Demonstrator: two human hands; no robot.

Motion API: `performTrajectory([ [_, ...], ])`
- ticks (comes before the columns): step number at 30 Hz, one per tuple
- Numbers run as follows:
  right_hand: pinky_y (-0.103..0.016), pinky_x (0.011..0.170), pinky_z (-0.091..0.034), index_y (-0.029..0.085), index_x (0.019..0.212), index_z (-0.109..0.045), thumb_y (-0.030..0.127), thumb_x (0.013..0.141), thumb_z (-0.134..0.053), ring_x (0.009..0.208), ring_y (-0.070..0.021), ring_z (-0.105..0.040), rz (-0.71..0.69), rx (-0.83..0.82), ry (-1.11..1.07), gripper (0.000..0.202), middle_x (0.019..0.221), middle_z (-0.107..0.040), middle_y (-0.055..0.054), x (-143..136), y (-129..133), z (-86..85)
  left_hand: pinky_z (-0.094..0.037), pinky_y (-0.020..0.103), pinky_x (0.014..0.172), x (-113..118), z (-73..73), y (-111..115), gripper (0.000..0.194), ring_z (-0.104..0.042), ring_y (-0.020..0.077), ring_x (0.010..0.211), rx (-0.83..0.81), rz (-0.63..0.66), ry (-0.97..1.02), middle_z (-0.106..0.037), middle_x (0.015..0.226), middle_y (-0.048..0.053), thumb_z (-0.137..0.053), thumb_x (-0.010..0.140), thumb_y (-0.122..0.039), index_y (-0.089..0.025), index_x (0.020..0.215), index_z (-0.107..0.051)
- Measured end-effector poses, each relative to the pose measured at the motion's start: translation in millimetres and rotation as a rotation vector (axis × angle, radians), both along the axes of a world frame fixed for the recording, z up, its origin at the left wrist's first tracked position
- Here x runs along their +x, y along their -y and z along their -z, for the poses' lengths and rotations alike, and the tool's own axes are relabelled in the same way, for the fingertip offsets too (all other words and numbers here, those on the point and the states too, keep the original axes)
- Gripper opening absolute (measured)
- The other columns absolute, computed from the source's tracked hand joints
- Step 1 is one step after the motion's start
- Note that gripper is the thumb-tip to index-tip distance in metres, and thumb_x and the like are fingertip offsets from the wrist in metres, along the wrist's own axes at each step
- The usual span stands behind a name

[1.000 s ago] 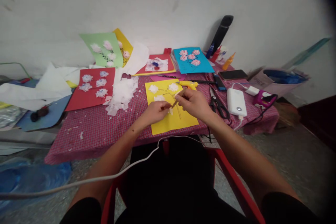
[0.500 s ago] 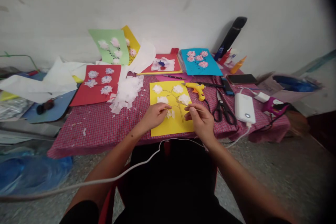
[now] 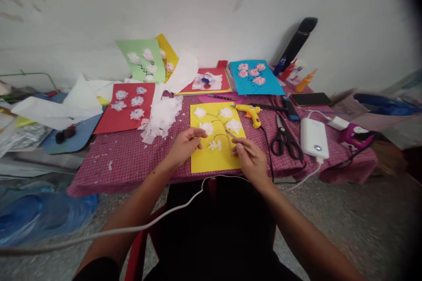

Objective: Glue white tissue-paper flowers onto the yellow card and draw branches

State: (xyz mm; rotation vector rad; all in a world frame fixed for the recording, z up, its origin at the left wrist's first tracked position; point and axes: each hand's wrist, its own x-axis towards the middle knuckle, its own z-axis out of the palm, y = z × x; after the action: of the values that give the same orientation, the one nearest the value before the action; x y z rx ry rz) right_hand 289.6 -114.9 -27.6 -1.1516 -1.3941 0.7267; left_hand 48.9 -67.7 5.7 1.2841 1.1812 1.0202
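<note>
Pinching thin light-brown stick pen-style, probably for fine control, right hand sits by yellow rectangular paper sheet bearing crumpled white paper flowers, flat between hands, likely for easy reach; left hand loosely open, nothing visible held.

Left hand half-curled, right hand pinching — both forearms reaching forward, elbows apart
</note>
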Motion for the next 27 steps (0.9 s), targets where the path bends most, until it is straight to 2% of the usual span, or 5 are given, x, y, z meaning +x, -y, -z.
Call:
performTrajectory([
  [5, -0.037, 0.078, -0.062, 0.024, 0.117, -0.072, 0.036, 0.103, -0.061, 0.084, -0.0199, -0.074, -0.008, 0.017, 0.075, 0.022, 0.101, -0.077, -0.007, 2.2, -0.4, 1.6, -0.056, 0.035, 0.086, -8.5, 0.1, 9.4, 0.038, -0.073, 0.0201, 0.099, 0.229, 0.139, -0.401, -0.077, 0.12, 0.01, -0.049, 0.089, -0.012, -0.019, 0.123, -0.064],
  [9, -0.043, 0.092, -0.062, 0.024, 0.121, -0.07, 0.028, 0.103, -0.059, 0.103, -0.0241, -0.075, 0.0, 0.17, 0.27, 0.022, 0.112, -0.077, -0.009, 1.6, -1.2, 3.3, -0.05, 0.046, 0.109, -10.6, 6.7, 15.3, 0.042, -0.067, 0.0256, 0.123, 0.414, 0.211, -0.74, -0.074, 0.13, 0.011, -0.045, 0.095, -0.012, -0.018, 0.134, -0.06],
  [12, -0.045, 0.099, -0.061, 0.025, 0.124, -0.069, 0.022, 0.103, -0.057, 0.113, -0.0251, -0.073, 0.005, 0.284, 0.423, 0.025, 0.12, -0.076, -0.012, -0.8, -1.0, 4.4, -0.051, 0.047, 0.107, -13.0, 11.8, 19.5, 0.043, -0.065, 0.0276, 0.122, 0.482, 0.246, -0.891, -0.071, 0.134, 0.013, -0.043, 0.098, -0.013, -0.015, 0.137, -0.059],
  [16, -0.044, 0.099, -0.062, 0.023, 0.128, -0.068, 0.019, 0.103, -0.054, 0.115, -0.025, -0.072, 0.013, 0.297, 0.512, 0.029, 0.124, -0.073, -0.015, -3.2, -1.1, 6.5, -0.052, 0.048, 0.102, -17.7, 13.2, 24.7, 0.044, -0.064, 0.0287, 0.113, 0.502, 0.291, -1.009, -0.072, 0.129, 0.014, -0.041, 0.1, -0.015, -0.014, 0.142, -0.057],
  [27, -0.046, 0.1, -0.063, 0.026, 0.129, -0.069, 0.022, 0.103, -0.053, 0.116, -0.0257, -0.072, 0.032, 0.222, 0.535, 0.03, 0.126, -0.074, -0.014, -4.5, -0.4, 5.1, -0.05, 0.047, 0.103, -36.9, 14.7, 24.5, 0.04, -0.065, 0.0285, 0.109, 0.548, 0.299, -0.984, -0.074, 0.119, 0.013, -0.046, 0.1, -0.021, -0.02, 0.137, -0.062],
])
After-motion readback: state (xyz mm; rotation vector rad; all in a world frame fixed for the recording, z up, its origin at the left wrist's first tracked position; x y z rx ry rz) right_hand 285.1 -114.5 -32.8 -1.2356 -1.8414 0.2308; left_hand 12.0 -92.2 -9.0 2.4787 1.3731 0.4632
